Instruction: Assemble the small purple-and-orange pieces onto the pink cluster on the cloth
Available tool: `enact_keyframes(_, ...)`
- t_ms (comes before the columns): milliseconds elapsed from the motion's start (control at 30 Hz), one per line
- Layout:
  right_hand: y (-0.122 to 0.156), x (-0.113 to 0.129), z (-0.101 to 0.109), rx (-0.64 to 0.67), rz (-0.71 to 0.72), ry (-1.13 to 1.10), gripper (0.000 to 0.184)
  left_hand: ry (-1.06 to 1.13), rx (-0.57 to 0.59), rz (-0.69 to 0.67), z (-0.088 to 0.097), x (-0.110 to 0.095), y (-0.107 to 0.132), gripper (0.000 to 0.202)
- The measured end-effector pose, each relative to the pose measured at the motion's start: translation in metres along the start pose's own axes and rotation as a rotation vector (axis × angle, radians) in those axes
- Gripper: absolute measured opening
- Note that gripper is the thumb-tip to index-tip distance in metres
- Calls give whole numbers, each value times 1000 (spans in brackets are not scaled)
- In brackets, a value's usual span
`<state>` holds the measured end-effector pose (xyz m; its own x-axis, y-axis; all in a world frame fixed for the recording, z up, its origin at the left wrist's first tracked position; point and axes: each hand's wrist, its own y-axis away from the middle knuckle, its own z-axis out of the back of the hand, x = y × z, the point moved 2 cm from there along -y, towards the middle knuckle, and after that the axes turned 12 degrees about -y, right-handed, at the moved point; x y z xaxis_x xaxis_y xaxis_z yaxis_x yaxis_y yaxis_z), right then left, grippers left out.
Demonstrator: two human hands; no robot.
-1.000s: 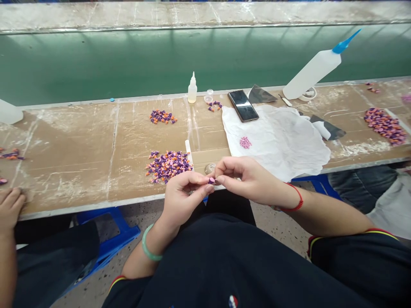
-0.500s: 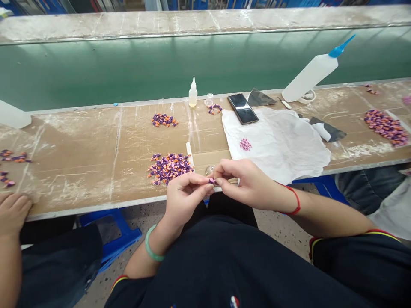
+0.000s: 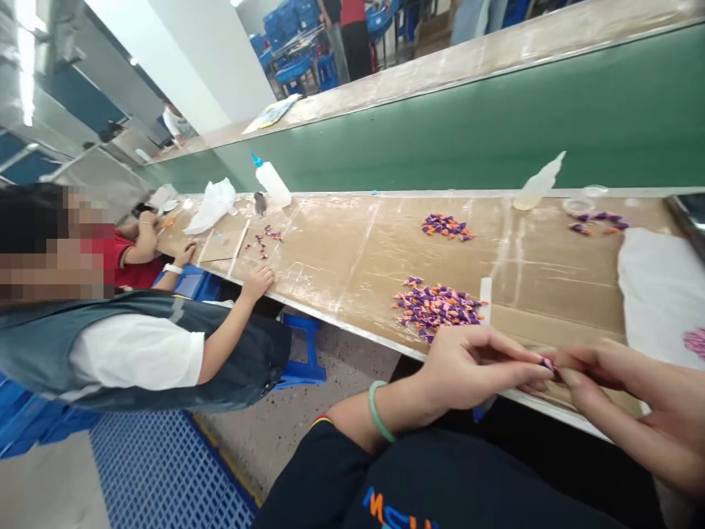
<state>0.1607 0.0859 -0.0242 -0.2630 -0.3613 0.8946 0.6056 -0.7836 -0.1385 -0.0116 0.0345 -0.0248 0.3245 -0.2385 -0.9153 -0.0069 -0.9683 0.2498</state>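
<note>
Left hand [image 3: 468,367] and right hand [image 3: 622,389] are working together at the near edge of the bench, fingertips meeting and clamped on a small purple-and-pink piece [image 3: 548,364], which is mostly hidden in the pinch. A jade bangle [image 3: 377,411] is sitting on the left wrist. The cardboard-topped workbench [image 3: 352,272] is running away to the left, with a loose pile of purple-and-orange pieces [image 3: 438,312] lying just beyond the left hand and a smaller pile [image 3: 446,226] farther back. A white cloth [image 3: 661,294] is lying to the right, with pink bits [image 3: 695,342] on it near the right hand. A small glue bottle [image 3: 537,180] is standing at the back edge by a green panel [image 3: 496,132]. Down the bench, a co-worker in a dark vest [image 3: 137,353] is resting a hand [image 3: 257,281] on the bench edge beside a blue stool [image 3: 302,367], and a person in red [image 3: 118,257] is sitting beyond, working near a blue-capped bottle [image 3: 269,180].
</note>
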Motion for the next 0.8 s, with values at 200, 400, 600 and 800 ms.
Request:
enact_keyframes(200,-7,16,-2,12,89,184,17,-7,-26,-34,2,-3,-1,55)
enact_keyframes(400,-26,54,4,50,14,-18,17,-103,-56,-143,3,-15,-8,42)
enact_keyframes(600,-20,44,29,-53,-86,-235,15,-361,-72,-177,26,-24,-15,31)
enact_keyframes(800,-2,1,53,-179,-245,-227,33,-1034,-145,-246,93,-35,-35,8)
